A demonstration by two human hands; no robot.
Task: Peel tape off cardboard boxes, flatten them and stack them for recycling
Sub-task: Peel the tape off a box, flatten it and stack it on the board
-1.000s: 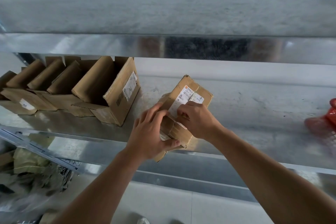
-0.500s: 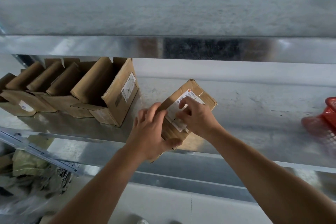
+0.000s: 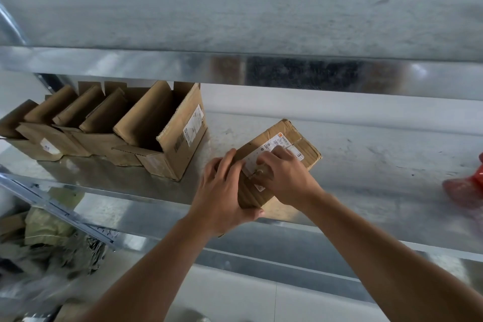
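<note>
Head view:
Sealed box: at the shelf front edge, right of the open boxes.
Left grip: grasping the box's left side, thumb under its near end.
Right grip: fingers curled on the top label; cannot tell if pinching.

Soft even daylight, glare on shelf rail; red object and lower-left clutter blurred; wide-angle bowing at edges.
</note>
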